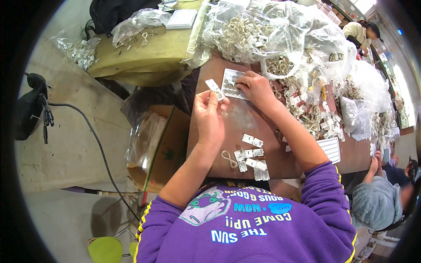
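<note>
My left hand (pixel 208 118) pinches a small white plastic case (pixel 215 89) between thumb and fingers, raised above the brown table (pixel 239 120). Just right of it lies a white tray (pixel 226 73) with rows of small cavities that hold little pieces too small to name. My right hand (pixel 259 91) reaches over the tray's right side, its thumb and fingertips closed together in the cavities. Whatever they grip is hidden. Nearer to me, several white plastic pieces (pixel 248 153) lie in a loose cluster beside a coiled beige cord (pixel 227 158).
Clear plastic bags (pixel 280 26) full of corded parts cover the far side. A loose heap of white parts (pixel 315 111) spreads right, near another white tray (pixel 330 149). An open cardboard box (pixel 164 144) stands left, below a yellow-green covered surface (pixel 144 63). Other people sit at right.
</note>
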Tool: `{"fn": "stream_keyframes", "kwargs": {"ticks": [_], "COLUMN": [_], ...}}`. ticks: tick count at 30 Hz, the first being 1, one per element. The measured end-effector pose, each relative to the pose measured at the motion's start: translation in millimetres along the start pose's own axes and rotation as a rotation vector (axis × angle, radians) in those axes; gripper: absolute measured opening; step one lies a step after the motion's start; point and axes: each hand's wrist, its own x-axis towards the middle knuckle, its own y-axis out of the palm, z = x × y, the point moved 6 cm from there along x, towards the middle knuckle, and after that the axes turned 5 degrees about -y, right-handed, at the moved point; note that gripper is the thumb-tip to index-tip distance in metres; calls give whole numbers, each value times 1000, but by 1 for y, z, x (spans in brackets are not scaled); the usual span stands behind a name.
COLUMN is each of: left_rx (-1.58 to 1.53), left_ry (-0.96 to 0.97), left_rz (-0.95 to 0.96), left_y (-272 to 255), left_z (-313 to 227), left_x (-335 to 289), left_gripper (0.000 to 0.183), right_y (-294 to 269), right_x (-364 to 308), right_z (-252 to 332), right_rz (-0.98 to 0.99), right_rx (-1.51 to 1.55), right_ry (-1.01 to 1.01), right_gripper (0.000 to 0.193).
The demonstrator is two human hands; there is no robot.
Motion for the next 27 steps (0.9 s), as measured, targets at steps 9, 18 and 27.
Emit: {"fn": "stream_keyframes", "kwargs": {"ticks": [9, 18, 27], "left_rx": [28, -76, -60], "left_ry": [-105, -179, -240], "left_rz": [-94, -79, 39], "left_y": [-7, -7, 1], "left_z": [5, 9, 11], "left_x": [2, 4, 4], "left_gripper": [10, 12, 15], "right_y": [-2, 6, -24], "right_x": [12, 23, 22], "right_z": [-7, 4, 29], "right_rz": [7, 158, 21], "right_rx": [199, 62, 123], "right_ry": [198, 12, 44], "right_gripper": [14, 11, 12]}}
